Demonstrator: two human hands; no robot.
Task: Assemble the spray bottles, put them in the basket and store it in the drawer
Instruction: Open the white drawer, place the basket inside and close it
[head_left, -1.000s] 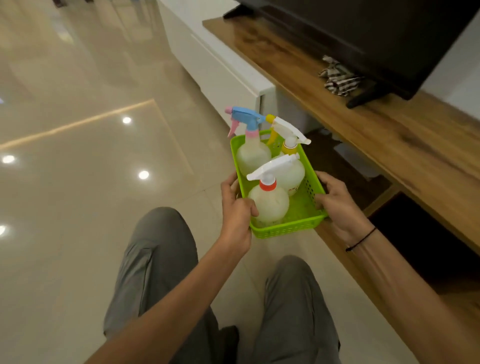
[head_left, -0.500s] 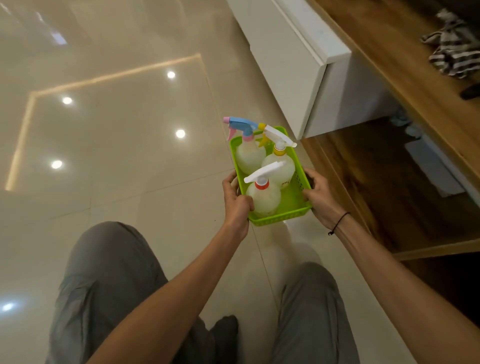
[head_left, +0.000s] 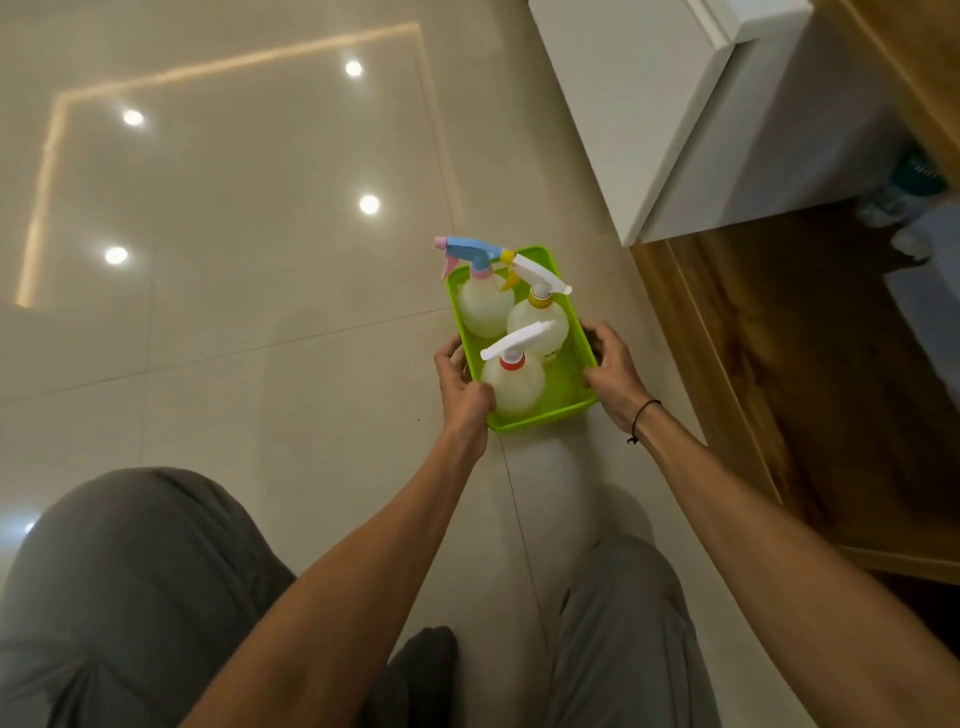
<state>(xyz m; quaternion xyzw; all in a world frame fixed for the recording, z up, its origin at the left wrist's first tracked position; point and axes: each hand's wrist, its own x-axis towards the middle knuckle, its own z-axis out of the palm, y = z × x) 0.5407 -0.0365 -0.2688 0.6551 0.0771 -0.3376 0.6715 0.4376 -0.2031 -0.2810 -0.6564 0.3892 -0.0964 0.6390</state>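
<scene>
A lime-green plastic basket (head_left: 575, 364) is held low over the tiled floor, a hand on each long side. My left hand (head_left: 464, 392) grips its left rim and my right hand (head_left: 612, 371) grips its right rim. Three assembled spray bottles stand upright inside: one with a blue and pink trigger head (head_left: 480, 301) at the far left, one with a white head and yellow collar (head_left: 537, 319) beside it, and one with a white head and red collar (head_left: 511, 382) nearest me.
An open white drawer (head_left: 675, 119) juts out at the upper right. Below and right of it runs a wooden lower shelf (head_left: 810, 374) of the cabinet, with small items at its far end. My grey-trousered knees (head_left: 130, 571) fill the foreground on the glossy floor.
The basket has come down from beside the wooden cabinet top toward the floor, both hands still on it. The view has tilted down, so the television and the striped cloth have left the frame.
</scene>
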